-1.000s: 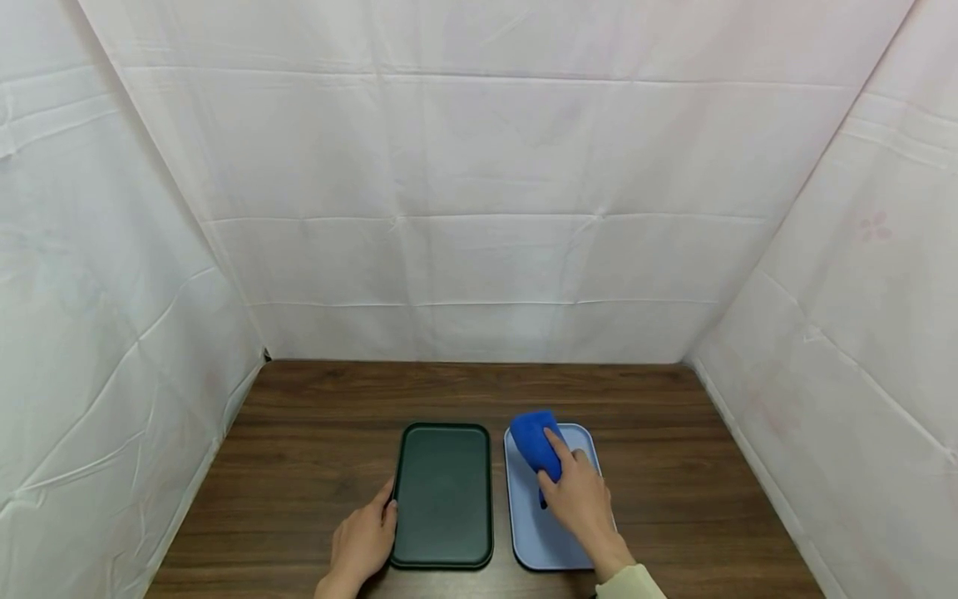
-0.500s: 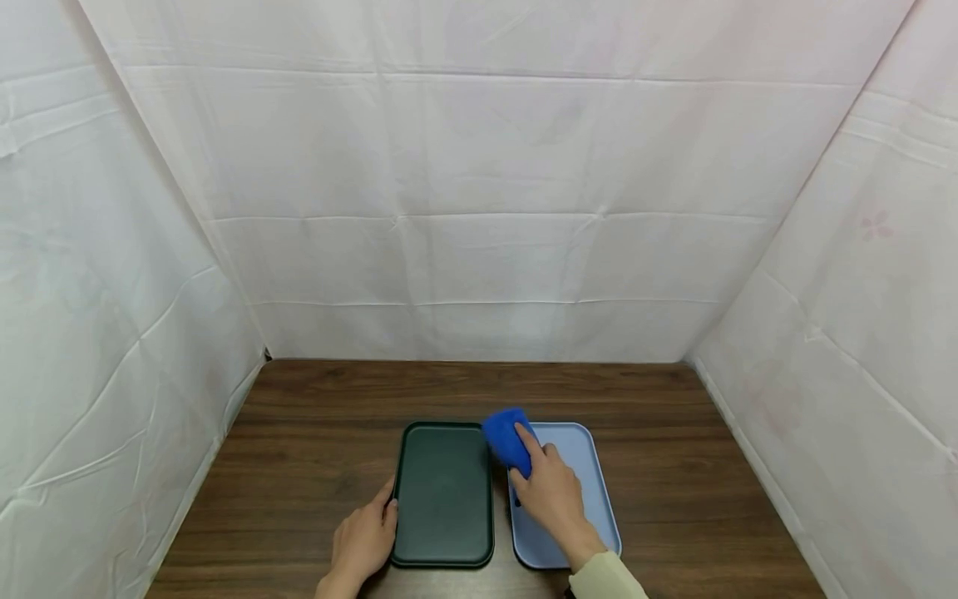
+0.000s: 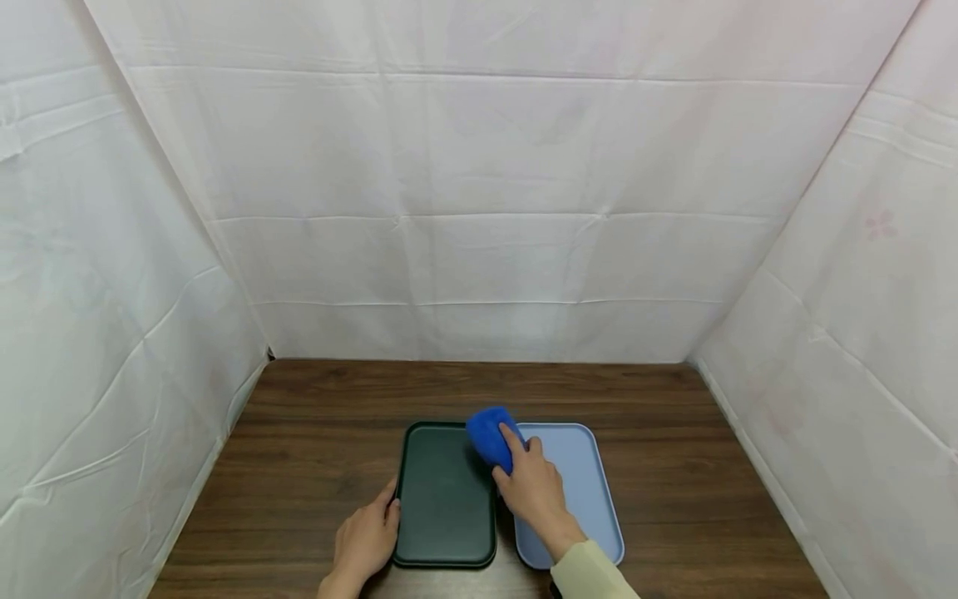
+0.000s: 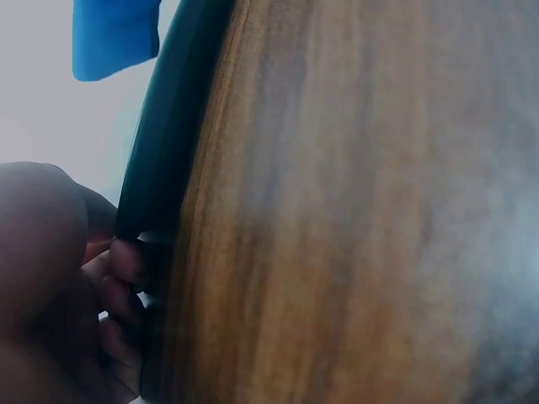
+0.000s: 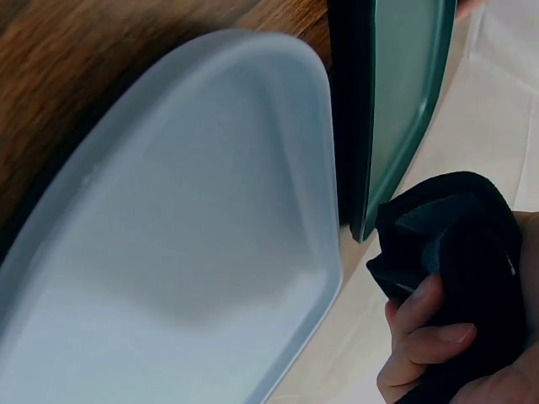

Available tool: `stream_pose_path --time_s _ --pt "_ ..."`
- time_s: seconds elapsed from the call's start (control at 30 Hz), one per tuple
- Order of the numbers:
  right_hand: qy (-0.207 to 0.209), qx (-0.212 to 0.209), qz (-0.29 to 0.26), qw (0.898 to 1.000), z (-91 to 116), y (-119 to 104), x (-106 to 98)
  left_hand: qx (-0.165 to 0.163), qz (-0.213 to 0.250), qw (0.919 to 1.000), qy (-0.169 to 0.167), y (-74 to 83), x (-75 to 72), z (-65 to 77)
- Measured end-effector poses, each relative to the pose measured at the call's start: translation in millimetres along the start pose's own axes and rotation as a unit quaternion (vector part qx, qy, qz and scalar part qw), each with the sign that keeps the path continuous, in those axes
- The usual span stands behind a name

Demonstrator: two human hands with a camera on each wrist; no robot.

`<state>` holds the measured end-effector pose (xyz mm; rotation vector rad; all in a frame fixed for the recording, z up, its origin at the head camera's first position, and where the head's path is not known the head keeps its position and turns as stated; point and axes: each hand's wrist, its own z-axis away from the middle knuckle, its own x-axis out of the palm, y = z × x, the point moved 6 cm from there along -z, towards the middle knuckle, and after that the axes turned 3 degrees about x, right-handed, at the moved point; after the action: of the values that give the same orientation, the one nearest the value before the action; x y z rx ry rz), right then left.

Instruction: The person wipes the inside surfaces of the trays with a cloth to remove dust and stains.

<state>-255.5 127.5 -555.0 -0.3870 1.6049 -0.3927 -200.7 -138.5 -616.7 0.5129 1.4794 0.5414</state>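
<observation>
Bright blue folded cloth point(image 3: 491, 436), and it was right up at one o'clock on the dark green rectangular tray point(image 3: 441, 495), just off eleven o'clock on the light blue rectangular tray point(image 3: 584, 482)! The right hand point(image 3: 534, 491) had the grip on it: fingers curled round the fabric, index finger laid along the top, thumb at the near end. A soft shadow fell on the green surface; whether cloth and tray touched, I could not tell. Seen from the right wrist, that cloth looked nearly black, bunched in the fingers, its folds close by the green tray's corner.

Over to eight o'clock on the green tray, and there was the left hand point(image 3: 364, 534), its grip closed on the rim, thumb and index finger both against it! From the left wrist, the fingertips sat tight at the dark edge, with a corner of blue cloth up at eleven o'clock, well apart from them.

Side by side the trays lay, round-cornered and rimmed, green at nine o'clock from blue, a narrow strip of dark brown wood-grain counter point(image 3: 322, 433) between them. At five o'clock, a pale yellow-green sleeve point(image 3: 593, 572) covered the right forearm. Creased white fabric sheets point(image 3: 479, 150) stood at ten, twelve and two o'clock, the last one carrying a faint pink flower print point(image 3: 880, 225).
</observation>
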Motion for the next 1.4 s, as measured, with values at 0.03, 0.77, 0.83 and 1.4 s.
stream_pose_path --time_s 0.03,0.77,0.83,1.4 --pt "-0.003 0.002 -0.002 1.000 -0.3 -1.0 1.1 0.001 0.001 1.0000 -0.001 0.0 0.1 0.1" --pt "-0.013 -0.088 0.024 0.996 -2.2 -28.5 20.6 0.009 -0.008 0.9999 0.001 -2.6 -0.6 -1.1" --pt "-0.013 -0.093 0.024 0.995 -2.5 -29.8 22.1 0.008 -0.010 0.9999 0.001 -2.8 -0.9 -1.3" --pt "-0.038 -0.087 0.060 0.994 -3.9 -31.6 38.0 0.006 -0.006 0.9999 -0.009 -1.1 0.0 -0.1"
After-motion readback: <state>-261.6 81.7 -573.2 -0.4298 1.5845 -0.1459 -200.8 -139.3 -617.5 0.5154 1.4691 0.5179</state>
